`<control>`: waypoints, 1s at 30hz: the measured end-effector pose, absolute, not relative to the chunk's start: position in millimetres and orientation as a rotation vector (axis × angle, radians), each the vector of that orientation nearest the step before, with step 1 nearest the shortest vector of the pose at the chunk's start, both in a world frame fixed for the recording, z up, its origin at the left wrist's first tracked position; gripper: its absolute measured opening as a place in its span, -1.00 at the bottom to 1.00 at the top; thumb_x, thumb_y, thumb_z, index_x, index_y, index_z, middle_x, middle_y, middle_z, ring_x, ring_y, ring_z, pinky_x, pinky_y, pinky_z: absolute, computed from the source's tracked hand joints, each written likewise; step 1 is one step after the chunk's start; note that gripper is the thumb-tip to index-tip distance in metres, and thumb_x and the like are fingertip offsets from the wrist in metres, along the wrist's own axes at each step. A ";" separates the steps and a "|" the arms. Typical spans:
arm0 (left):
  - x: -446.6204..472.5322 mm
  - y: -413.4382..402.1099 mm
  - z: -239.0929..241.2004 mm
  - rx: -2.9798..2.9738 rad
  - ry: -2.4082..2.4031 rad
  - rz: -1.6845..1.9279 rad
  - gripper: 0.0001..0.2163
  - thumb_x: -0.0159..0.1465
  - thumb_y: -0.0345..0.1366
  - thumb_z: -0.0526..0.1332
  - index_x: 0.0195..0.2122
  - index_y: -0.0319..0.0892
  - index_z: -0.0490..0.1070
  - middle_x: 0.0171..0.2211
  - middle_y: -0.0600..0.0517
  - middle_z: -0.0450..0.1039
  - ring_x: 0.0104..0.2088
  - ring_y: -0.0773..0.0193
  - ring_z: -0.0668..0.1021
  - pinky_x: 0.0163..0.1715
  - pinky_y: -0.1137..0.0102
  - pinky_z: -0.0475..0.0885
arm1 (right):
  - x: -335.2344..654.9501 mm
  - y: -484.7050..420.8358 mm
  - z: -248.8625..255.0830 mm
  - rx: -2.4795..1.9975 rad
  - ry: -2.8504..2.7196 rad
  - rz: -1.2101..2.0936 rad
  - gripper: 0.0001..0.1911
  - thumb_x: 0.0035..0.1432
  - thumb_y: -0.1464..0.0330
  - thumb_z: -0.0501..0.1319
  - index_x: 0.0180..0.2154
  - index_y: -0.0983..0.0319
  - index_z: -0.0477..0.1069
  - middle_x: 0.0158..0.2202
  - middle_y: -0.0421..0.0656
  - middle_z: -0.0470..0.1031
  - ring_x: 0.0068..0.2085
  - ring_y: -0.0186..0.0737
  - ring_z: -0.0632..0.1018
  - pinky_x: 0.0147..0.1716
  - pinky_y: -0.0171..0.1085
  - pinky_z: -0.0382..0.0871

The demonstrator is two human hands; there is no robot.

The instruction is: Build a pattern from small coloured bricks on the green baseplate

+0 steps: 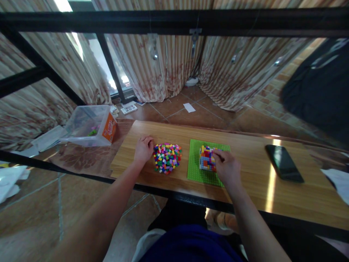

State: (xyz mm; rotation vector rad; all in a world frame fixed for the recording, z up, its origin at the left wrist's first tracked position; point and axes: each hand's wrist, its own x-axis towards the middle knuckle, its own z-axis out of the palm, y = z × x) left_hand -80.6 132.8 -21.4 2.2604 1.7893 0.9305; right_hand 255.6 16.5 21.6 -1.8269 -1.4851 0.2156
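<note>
My right hand is over the right side of a block of stacked building bricks, thumb and fingertips pinched at a small brick on its top. Red, yellow, blue and white bricks make up the stack, which stands on a green studded baseplate. Part of the stack and plate is hidden behind that hand. My left hand rests on the wooden tabletop with its fingers curled in, at the left edge of a heap of loose multicoloured bricks. Whatever the left fingertips may hold is hidden.
A black phone lies on the right part of the table. Beyond the left end stands a clear plastic bin with an orange label and a few pieces inside. A dark metal bar crosses in front of striped curtains.
</note>
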 end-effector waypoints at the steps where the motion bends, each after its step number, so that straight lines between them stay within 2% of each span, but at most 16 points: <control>1: -80.8 132.9 -21.7 2.264 1.793 0.933 -0.77 0.26 -0.40 0.07 -0.19 -0.18 0.51 -0.12 -0.12 0.52 -0.06 0.06 0.52 0.07 0.15 0.43 | 255.1 18.3 21.5 -1.852 -1.512 0.199 -0.64 0.21 0.22 0.08 -0.25 0.22 0.61 -0.19 0.01 0.61 -0.19 -0.06 0.58 -0.14 -0.09 0.42; 7: -81.6 133.0 -22.4 2.272 1.795 0.929 -0.78 0.27 -0.39 0.07 -0.20 -0.17 0.51 -0.15 -0.10 0.53 -0.08 0.07 0.52 0.06 0.16 0.43 | 246.6 22.0 20.0 -2.010 -1.549 0.123 -0.67 0.23 0.26 0.06 -0.20 0.19 0.59 -0.14 -0.01 0.61 -0.18 -0.06 0.56 -0.17 -0.12 0.39; 21: -81.1 131.7 -21.8 2.265 1.801 0.934 -0.77 0.26 -0.40 0.07 -0.20 -0.18 0.51 -0.12 -0.11 0.53 -0.06 0.07 0.52 0.08 0.16 0.43 | 247.6 26.1 18.1 -1.963 -1.420 0.232 -0.59 0.20 0.07 0.12 -0.27 0.23 0.59 -0.26 -0.02 0.65 -0.27 -0.08 0.59 -0.22 -0.15 0.39; 30: -81.3 132.6 -22.0 2.266 1.800 0.925 -0.78 0.27 -0.40 0.07 -0.20 -0.18 0.52 -0.12 -0.12 0.53 -0.05 0.06 0.52 0.08 0.16 0.43 | 253.6 22.4 22.7 -1.970 -1.322 0.246 -0.62 0.15 0.12 0.13 -0.29 0.21 0.61 -0.27 -0.03 0.66 -0.29 -0.07 0.61 -0.28 -0.18 0.38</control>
